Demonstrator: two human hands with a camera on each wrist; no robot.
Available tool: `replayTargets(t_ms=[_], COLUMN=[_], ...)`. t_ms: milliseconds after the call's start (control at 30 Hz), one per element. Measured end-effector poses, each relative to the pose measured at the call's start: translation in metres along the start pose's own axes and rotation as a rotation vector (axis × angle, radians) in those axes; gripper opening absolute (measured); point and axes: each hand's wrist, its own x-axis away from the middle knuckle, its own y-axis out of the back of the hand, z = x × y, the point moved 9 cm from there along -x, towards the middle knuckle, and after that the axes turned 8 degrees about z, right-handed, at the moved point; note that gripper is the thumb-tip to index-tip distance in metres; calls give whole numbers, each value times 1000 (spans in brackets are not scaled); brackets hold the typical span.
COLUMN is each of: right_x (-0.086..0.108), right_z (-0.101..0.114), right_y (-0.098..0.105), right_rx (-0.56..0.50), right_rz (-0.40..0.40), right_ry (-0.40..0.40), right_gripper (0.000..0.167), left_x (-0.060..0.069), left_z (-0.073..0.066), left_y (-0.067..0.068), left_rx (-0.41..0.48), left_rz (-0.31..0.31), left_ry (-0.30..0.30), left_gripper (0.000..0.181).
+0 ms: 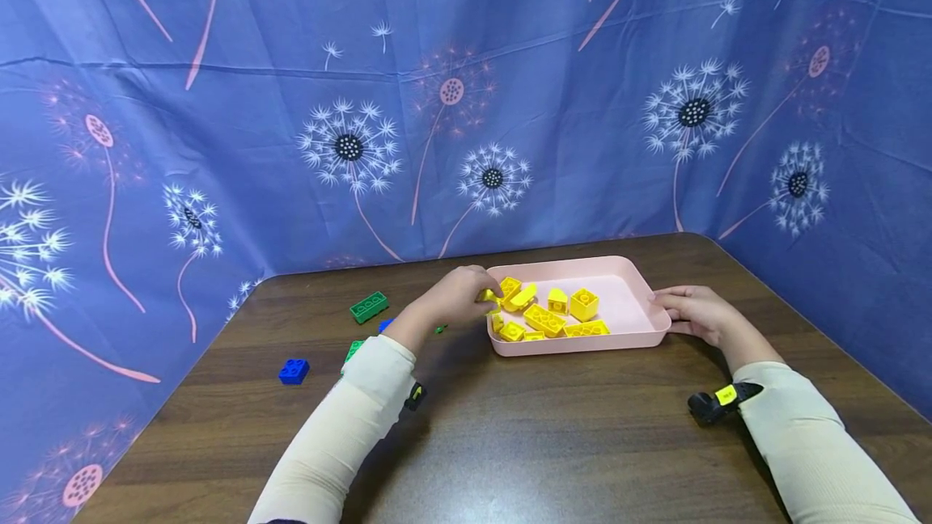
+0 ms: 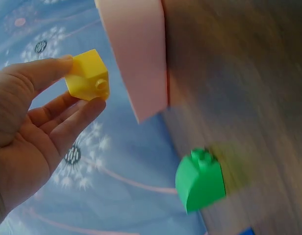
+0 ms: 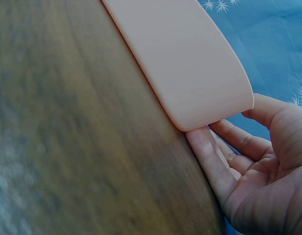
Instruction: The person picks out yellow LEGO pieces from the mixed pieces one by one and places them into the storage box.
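My left hand (image 1: 460,295) pinches a yellow toy building block (image 2: 87,74) between thumb and fingers, over the left end of a pink tray (image 1: 582,348). In the left wrist view, one round stud shows on this block. Several yellow blocks (image 1: 544,319) lie inside the tray, mostly in its left half. At the tray's right end, my right hand (image 1: 702,315) holds the wall, the thumb by the rim and the other fingers low against the outside, as the right wrist view shows.
Left of the tray on the wooden table (image 1: 553,435) are a green brick (image 1: 369,307), a blue brick (image 1: 294,371) and a curved green block (image 2: 200,181). My left arm partly hides other green and blue pieces. A blue dandelion-print cloth (image 1: 582,103) hangs behind the table.
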Motion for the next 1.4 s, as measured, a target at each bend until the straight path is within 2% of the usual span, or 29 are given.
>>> replayTargets(t_ms=[133, 367, 433, 600, 733, 900, 1100, 1400], right_x=[-1, -1, -1, 0, 1, 0, -3, -1], right_z=[1, 0, -1, -1, -1, -1, -1, 0], right_y=[0, 1, 1, 1, 1, 1, 1, 2], right_rx=[6, -20, -22, 6, 27, 25, 29, 41], right_rz=[6, 16, 13, -5, -16, -10, -4, -11], right_ry=[-2, 10, 7, -8, -24, -26, -24, -32], right_gripper=[52, 34, 34, 48, 54, 56, 58, 59], left_x=[-16, -44, -50, -63, -72, -77, -75, -63], left_z=[-10, -18, -20, -27, -31, -33, -30, -22], left_y=[-10, -31, -35, -43, -45, -45, -45, -38], left_rx=[-27, -141, -160, -153, -129, -116, -109, -102], left_rz=[50, 142, 172, 222, 226, 216, 225, 219], left_ry=[-16, 0, 1, 5, 9, 20, 35, 90], left_gripper=[21, 16, 17, 20, 20, 20, 23, 36])
